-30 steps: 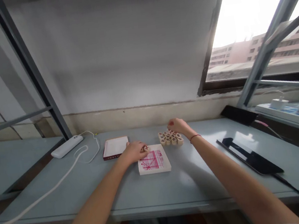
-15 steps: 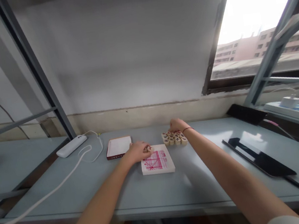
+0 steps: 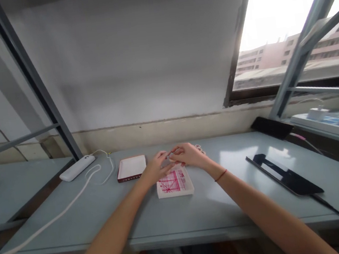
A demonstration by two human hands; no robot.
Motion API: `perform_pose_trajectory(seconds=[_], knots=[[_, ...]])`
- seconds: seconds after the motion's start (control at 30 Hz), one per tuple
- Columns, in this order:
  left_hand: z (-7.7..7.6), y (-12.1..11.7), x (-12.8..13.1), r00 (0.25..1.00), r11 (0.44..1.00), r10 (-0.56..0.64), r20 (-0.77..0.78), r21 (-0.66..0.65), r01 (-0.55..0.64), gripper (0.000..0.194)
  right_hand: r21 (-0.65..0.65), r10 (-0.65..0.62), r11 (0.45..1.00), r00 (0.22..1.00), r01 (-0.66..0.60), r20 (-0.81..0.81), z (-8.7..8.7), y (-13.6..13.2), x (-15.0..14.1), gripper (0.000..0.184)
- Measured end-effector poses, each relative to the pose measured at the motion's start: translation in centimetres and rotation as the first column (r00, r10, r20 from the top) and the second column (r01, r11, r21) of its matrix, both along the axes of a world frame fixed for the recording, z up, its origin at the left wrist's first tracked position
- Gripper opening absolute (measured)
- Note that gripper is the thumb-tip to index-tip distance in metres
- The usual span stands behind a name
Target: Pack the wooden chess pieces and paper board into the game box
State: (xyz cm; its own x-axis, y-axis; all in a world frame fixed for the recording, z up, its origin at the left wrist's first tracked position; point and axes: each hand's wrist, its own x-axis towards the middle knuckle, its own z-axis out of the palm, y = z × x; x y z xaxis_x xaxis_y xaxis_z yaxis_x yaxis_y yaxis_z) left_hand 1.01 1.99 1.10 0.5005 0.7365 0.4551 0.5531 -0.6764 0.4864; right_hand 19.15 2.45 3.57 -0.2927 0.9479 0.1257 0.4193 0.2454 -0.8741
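Note:
A white open box [image 3: 175,193] with a red-lined printed sheet inside lies before me on the desk. Over its far left corner is my left hand [image 3: 156,166], its thumb and fingers spread apart. My right hand [image 3: 187,155] meets it from the other side above the far edge, fingertips pinched on a small pale Chinese chess piece [image 3: 171,157], mostly covered by the fingers. Behind my right hand, several round Chinese chess pieces [image 3: 200,149] show in part; the rest of that group is hidden.
A shallow box lid [image 3: 131,166] with a white inside lies left of the box. Farther left are a white power bank-like device [image 3: 77,168] and a white cable [image 3: 56,219]. To the right lie a black tablet-like device [image 3: 283,174] and another dark flat object [image 3: 272,127].
My right hand has moved left from the group of pieces to the box's far edge, now pinching a piece. My left hand's fingers have opened and lifted slightly. The view has shifted a little.

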Motion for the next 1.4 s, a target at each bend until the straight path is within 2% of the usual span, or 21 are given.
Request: perform_pose_trajectory(seconds=[0.1,0.2,0.33,0.4,0.5,0.57,0.67,0.73,1.0,1.2,1.4], knots=[[0.0,-0.3,0.5,0.999,1.000,0.008,0.038,-0.021,-0.007,0.031,-0.008,0.047,0.999,0.995,-0.048,-0.090,-0.4,-0.1,0.1,0.026],[-0.2,-0.2,0.6,1.000,1.000,0.018,0.020,-0.020,-0.017,0.027,0.013,0.008,1.000,0.994,-0.007,-0.112,-0.6,0.4,0.9,0.028],[-0.7,0.0,0.4,0.986,0.999,-0.007,-0.166,0.044,0.014,0.014,0.078,-0.121,0.989,0.988,0.128,-0.095,-0.7,1.2,2.0,0.025],[-0.9,0.0,0.4,0.961,0.997,0.022,-0.276,0.072,-0.002,0.012,0.118,-0.148,0.982,0.989,0.149,-0.022,-0.8,1.3,2.2,0.023],[-1.1,-0.1,0.5,0.931,0.993,0.070,-0.358,0.116,-0.030,0.011,0.192,-0.134,0.976,0.977,0.101,0.166,-0.7,0.8,2.0,0.019],[-1.2,0.0,0.4,0.921,0.990,0.099,-0.377,0.135,-0.051,0.013,0.241,-0.079,0.970,0.957,0.010,0.281,-0.6,0.2,1.6,0.017],[-1.2,0.1,0.2,0.908,0.989,0.123,-0.400,0.126,-0.078,0.018,0.280,0.033,0.948,0.924,-0.149,0.380,-0.3,-0.6,1.0,0.019],[-1.2,0.2,0.1,0.899,0.989,0.128,-0.418,0.124,-0.083,0.018,0.297,0.061,0.934,0.910,-0.196,0.410,-0.3,-0.9,0.7,0.020],[-0.8,0.1,0.4,0.857,0.983,0.088,-0.508,0.185,0.009,0.019,0.296,0.009,0.944,0.912,-0.142,0.410,-0.3,-0.6,1.0,0.018],[-0.8,-0.3,0.9,0.873,0.986,0.099,-0.477,0.167,-0.020,0.013,0.305,-0.052,0.948,0.901,-0.091,0.430,0.1,-0.9,1.0,0.019],[-0.7,-0.3,1.1,0.881,0.982,0.106,-0.462,0.186,-0.021,0.012,0.310,-0.021,0.942,0.897,-0.131,0.442,-0.3,-0.6,1.0,0.021]])
